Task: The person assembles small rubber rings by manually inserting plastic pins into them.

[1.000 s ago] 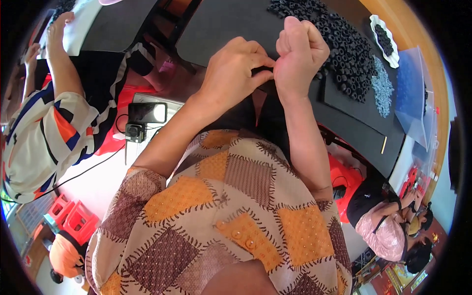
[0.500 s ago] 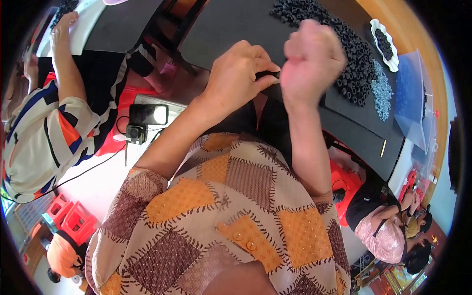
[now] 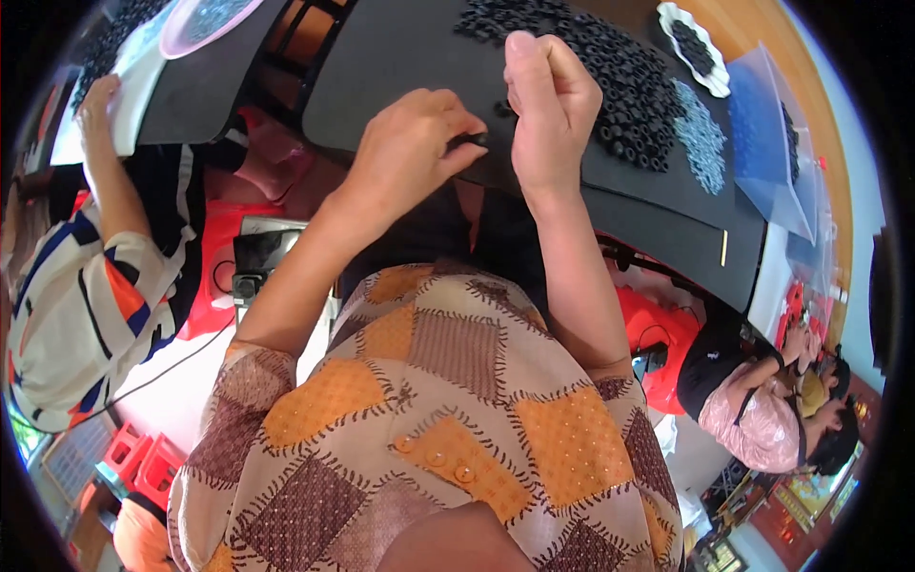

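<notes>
My left hand [image 3: 412, 145] pinches a small black rubber part [image 3: 470, 140] between thumb and fingertips above the near edge of the black table mat [image 3: 400, 57]. My right hand [image 3: 548, 110] is curled into a loose fist right beside it, fingers closed and knuckles up; what it holds is hidden. Just beyond my right hand lies a large heap of black rubber rings [image 3: 610, 57] on the mat.
A pile of small grey metal parts [image 3: 703, 143] lies right of the rings, with a white dish of black pieces [image 3: 694, 36] and clear plastic bags [image 3: 762, 143] farther off. A co-worker's arm [image 3: 110, 181] rests at the left; other people sit at the lower right [image 3: 762, 410].
My right hand has turned and lifted slightly, thumb now pointing up. My left hand stays pinched against it at the same spot.
</notes>
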### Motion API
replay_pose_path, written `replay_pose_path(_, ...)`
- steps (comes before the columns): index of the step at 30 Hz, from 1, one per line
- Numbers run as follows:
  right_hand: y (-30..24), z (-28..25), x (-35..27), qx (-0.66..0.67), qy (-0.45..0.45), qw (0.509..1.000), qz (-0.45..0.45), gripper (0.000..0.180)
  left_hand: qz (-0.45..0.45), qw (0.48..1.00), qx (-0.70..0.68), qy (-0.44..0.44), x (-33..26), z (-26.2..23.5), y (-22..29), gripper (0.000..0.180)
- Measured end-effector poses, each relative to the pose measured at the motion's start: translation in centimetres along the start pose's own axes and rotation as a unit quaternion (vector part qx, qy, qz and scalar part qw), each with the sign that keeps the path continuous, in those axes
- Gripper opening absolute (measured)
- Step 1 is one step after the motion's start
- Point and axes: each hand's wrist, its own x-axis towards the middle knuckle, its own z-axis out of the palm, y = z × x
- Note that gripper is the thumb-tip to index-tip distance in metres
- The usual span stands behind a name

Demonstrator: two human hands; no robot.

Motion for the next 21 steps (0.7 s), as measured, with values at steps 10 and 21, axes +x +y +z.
replay_pose_path(10, -0.3, -4.3, -5.2, -0.476, -0.124, 0.871, 0.001, 0.025, -0.084, 0.991, -0.104, -0.011, 0.8, 0.6, -0.9, 0.019)
replay_pose_path(21, 2.1, -4.5, -4.0, -0.408, -0.130, 0.904, 0.001, 0.014, -0.056, 0.995, -0.088, -0.001, 0.7, 1.0, -1.2, 0.020)
